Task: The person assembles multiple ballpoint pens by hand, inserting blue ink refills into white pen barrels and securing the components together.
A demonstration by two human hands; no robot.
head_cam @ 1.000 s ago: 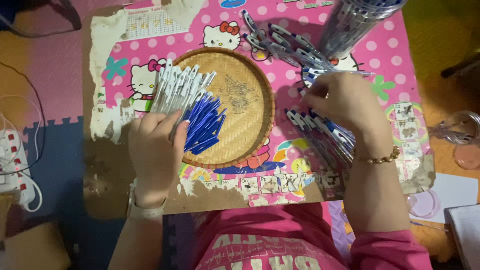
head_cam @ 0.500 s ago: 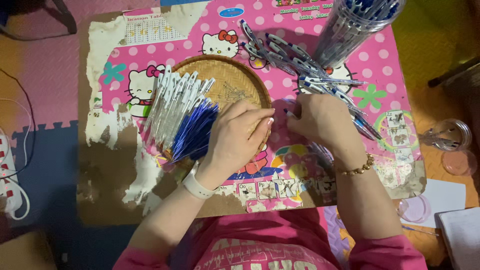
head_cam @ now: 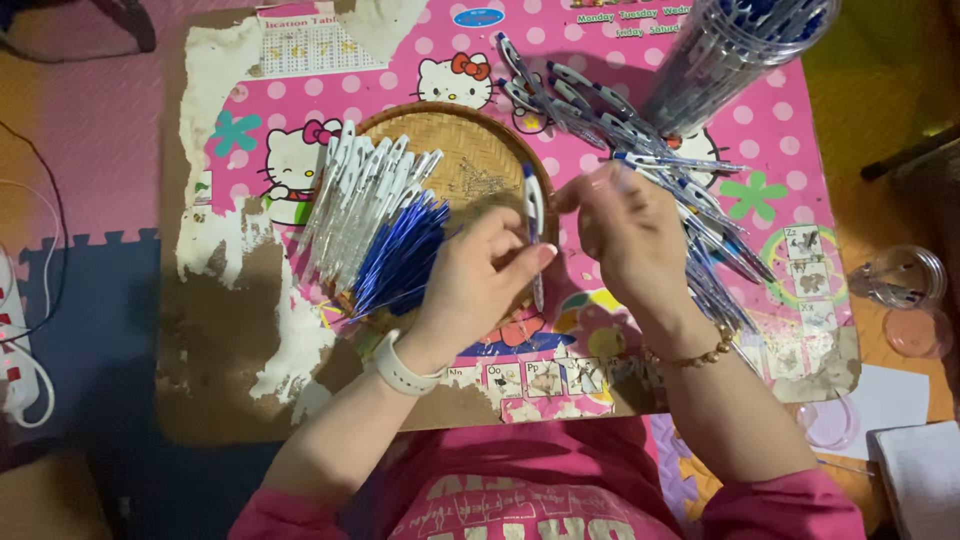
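Observation:
My left hand holds a white and blue pen upright over the right edge of a round woven tray. Close to the right of that pen, my right hand has its fingers pinched near the pen's top, blurred; what it holds cannot be told. The tray carries a row of white pen barrels and a bundle of blue refills on its left side. A heap of assembled pens lies on the table to the right of my right hand.
A low table with a worn pink cartoon-cat cover bears everything. A clear cylinder full of pens stands at the back right. Small clear round containers and white paper lie on the floor at right; a power strip at left.
My left hand left the refills in the tray, moved right and now holds a pen. My right hand came off the pen heap and met it near the tray's right edge.

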